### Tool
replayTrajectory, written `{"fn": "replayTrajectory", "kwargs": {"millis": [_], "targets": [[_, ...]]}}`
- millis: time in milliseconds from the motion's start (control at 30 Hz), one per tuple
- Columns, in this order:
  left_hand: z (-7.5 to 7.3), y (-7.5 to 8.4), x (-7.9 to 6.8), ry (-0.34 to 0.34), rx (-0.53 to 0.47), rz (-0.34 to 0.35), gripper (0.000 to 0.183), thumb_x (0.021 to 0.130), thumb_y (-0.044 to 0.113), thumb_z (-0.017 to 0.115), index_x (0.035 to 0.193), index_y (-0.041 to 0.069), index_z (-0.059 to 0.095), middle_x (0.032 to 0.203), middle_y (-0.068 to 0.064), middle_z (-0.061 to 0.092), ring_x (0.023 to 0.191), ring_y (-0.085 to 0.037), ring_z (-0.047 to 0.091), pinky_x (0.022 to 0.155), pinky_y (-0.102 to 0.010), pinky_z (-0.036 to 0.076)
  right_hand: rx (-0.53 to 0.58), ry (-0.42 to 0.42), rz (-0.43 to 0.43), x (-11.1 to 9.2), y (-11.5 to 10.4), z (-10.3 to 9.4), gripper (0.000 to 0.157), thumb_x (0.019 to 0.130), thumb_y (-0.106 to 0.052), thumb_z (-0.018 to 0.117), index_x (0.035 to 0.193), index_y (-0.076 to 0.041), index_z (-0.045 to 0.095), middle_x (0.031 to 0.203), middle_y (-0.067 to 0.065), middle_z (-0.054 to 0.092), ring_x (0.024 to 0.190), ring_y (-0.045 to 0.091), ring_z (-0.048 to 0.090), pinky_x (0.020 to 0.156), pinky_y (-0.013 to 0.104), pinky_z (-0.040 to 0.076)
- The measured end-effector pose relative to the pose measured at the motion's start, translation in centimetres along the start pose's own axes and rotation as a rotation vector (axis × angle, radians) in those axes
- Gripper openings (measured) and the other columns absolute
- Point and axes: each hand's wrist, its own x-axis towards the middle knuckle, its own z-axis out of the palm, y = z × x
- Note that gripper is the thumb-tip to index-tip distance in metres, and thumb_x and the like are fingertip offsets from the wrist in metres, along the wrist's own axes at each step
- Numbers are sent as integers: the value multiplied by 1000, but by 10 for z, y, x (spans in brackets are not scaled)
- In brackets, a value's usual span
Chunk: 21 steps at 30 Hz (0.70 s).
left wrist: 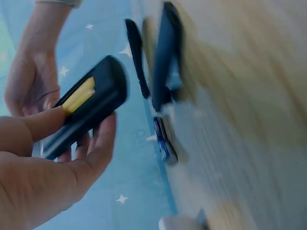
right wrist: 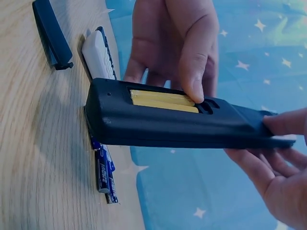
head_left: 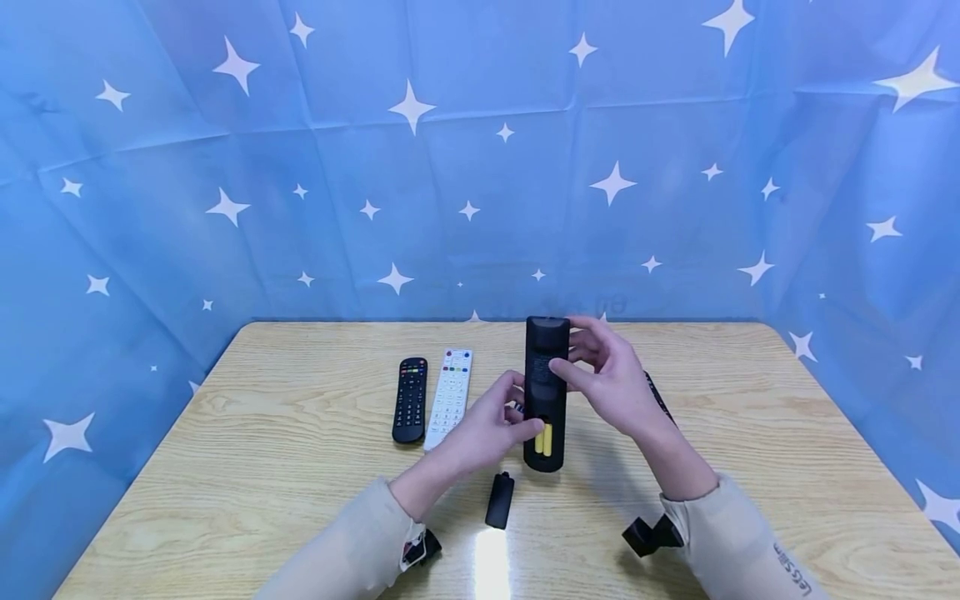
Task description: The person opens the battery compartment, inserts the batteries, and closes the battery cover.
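Observation:
Both hands hold a black remote control [head_left: 546, 392] above the table, its back facing the head camera. Two yellow batteries [right wrist: 165, 101] lie side by side in its uncovered battery compartment. My left hand [head_left: 487, 425] grips the lower part, fingers behind it and thumb at the inner end of the batteries. Higher up, my right hand [head_left: 611, 379] grips the remote with its thumb across the back. The black battery cover [head_left: 499, 500] rests on the table below the remote. Blue batteries [right wrist: 103, 170] lie on the tabletop, mostly hidden behind the remote in the head view.
Left of the hands lie a black remote [head_left: 410, 400] with coloured buttons and a white remote [head_left: 450, 392]. Another dark remote [head_left: 658, 396] shows partly behind the right wrist. A blue curtain with white stars [head_left: 480, 167] hangs behind the wooden table [head_left: 300, 467].

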Motion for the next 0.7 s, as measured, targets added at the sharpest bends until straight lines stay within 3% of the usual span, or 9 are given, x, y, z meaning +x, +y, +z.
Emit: {"fn": "replayTrajectory", "kwargs": {"millis": [133,300,467,567,700], "targets": [[3,1,-2,19,176,89,47,93,10,64,132,18,40,103,0,56,85,-13,58,71,-26,50,10,24,13,2,0,-2,58,89,-11,69,140,-9,42,110,17,60,91,27,61,69,41,57],[2,4,-4,-3,184,87,46,92,11,65,131,16,41,101,0,57,84,-12,59,70,-26,51,55,11,16,2,2,-4,57,89,-9,69,140,-8,42,111,20,59,89,25,62,67,40,58],[-3,5,-6,-73,227,66,50,90,12,69,132,13,42,99,0,59,84,-10,60,71,-25,52,76,-5,30,0,5,-7,57,89,-11,69,140,-9,42,112,22,58,88,24,63,67,42,58],[-7,6,-9,-129,335,45,50,86,13,73,128,9,47,100,-2,60,86,-12,60,73,-24,51,79,-8,42,0,7,-9,58,89,-11,69,140,-8,41,113,23,57,88,23,63,66,42,58],[-11,9,-15,-198,594,-10,46,82,19,77,122,8,56,106,-4,59,88,-12,57,76,-24,49,70,-4,54,0,9,-11,59,89,-11,69,140,-8,41,112,22,58,88,22,63,66,42,58]]}}
